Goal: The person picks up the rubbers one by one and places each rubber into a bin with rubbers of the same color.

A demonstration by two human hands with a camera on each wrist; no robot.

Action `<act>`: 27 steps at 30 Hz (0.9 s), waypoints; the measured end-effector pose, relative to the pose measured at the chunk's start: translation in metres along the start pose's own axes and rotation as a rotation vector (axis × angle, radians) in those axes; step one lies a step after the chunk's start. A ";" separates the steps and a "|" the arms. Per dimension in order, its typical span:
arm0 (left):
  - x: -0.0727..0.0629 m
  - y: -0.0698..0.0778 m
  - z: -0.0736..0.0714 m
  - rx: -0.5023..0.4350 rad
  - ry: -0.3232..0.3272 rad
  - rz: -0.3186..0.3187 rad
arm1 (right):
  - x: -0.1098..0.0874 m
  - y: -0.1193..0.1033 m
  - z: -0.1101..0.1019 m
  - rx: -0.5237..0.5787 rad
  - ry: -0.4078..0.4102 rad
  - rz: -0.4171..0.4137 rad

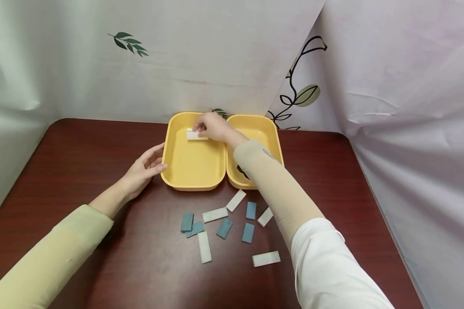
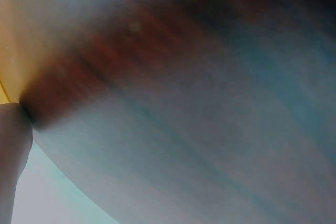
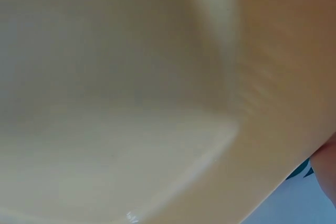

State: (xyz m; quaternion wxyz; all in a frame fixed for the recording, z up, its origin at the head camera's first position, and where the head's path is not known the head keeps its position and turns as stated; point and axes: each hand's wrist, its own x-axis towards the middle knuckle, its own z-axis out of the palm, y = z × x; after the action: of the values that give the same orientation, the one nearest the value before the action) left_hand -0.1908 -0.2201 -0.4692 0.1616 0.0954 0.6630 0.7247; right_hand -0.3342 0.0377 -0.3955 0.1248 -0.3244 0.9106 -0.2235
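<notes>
Two yellow trays stand side by side at the table's far edge. Over the upper part of the left yellow tray [image 1: 195, 163], my right hand [image 1: 214, 126] pinches a white rectangular block [image 1: 193, 135] between thumb and fingers. The block lies lengthwise across the tray, its right end partly hidden by the fingers. At the same tray's left side, my left hand [image 1: 145, 167] holds the wall, thumb at the rim and fingers along the outside. A blurred yellow tray wall [image 3: 283, 77] fills much of the right wrist view. One finger [image 2: 13, 145] touches yellow in the left wrist view.
The right yellow tray [image 1: 257, 128] has a black mark inside, partly covered by my right forearm. Several blue blocks [image 1: 248, 233] and several white blocks [image 1: 266, 259] lie scattered on the dark red table [image 1: 139, 249] in front. Pale patterned curtains [image 1: 216, 56] hang behind.
</notes>
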 end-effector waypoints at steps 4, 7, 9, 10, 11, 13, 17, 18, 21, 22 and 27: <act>0.000 0.000 -0.001 -0.002 -0.002 0.001 | 0.002 0.000 0.002 -0.044 -0.005 -0.002; 0.000 0.000 -0.001 -0.006 -0.002 0.002 | 0.003 -0.001 0.002 -0.062 -0.002 -0.002; 0.000 0.000 0.000 -0.009 -0.002 0.002 | 0.003 -0.001 0.003 -0.068 0.002 0.002; 0.000 0.000 0.000 -0.007 -0.002 0.002 | 0.003 -0.001 0.003 -0.071 0.005 0.003; 0.000 0.001 0.000 -0.007 -0.002 0.002 | 0.003 -0.001 0.003 -0.073 0.006 0.005; 0.000 0.001 0.000 -0.007 -0.002 0.001 | 0.004 -0.001 0.003 -0.071 0.011 0.010; 0.000 0.002 0.001 -0.002 -0.003 0.002 | 0.006 -0.002 0.004 -0.059 0.023 0.024; 0.000 0.002 0.001 -0.002 -0.002 0.000 | 0.007 -0.002 0.005 -0.057 0.025 0.028; -0.001 0.002 0.000 0.001 0.002 -0.004 | 0.009 -0.003 0.007 -0.053 0.021 0.043; -0.001 0.002 0.000 0.003 0.002 -0.005 | 0.010 -0.003 0.008 -0.055 0.017 0.047; 0.000 0.002 0.000 0.002 -0.003 0.003 | 0.010 -0.003 0.010 -0.097 0.016 0.065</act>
State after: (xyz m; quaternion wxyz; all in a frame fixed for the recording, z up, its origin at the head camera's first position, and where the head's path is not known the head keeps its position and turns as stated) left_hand -0.1905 -0.2199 -0.4673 0.1615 0.0976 0.6634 0.7241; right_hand -0.3367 0.0261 -0.4032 0.1089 -0.2987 0.9313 -0.1777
